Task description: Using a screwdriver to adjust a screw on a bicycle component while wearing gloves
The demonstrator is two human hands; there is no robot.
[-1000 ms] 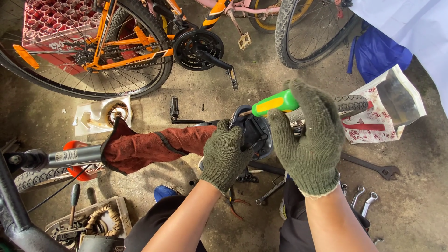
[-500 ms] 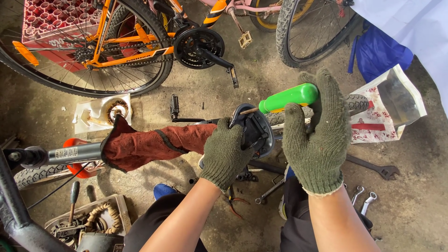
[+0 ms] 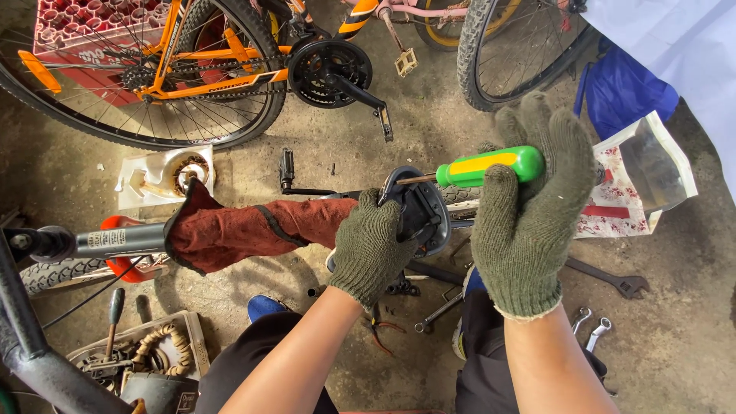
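The screwdriver, with a green handle and a yellow stripe, lies nearly level above the black part at the middle of the frame, and its thin metal shaft runs left to the top rim of that part; the tip itself is too small to make out. The right hand, in a dark green knit glove, has its fingers closed around the handle's right end, so that end is hidden under the glove. The left hand, gloved alike, grips the left edge of the black part, fingers curled over it and covering much of its face; what sort of part it is cannot be told for certain. Left of the black part a rust-red cloth is wrapped along a bar that ends in a grey tube, the bar itself out of sight beneath the cloth. Below the black part, wrenches and small tools lie on the concrete floor, partly covered by the forearms. Above it stands an orange bicycle, cut off by the top edge. Right of it, a clear plastic bag lies half behind the right glove.
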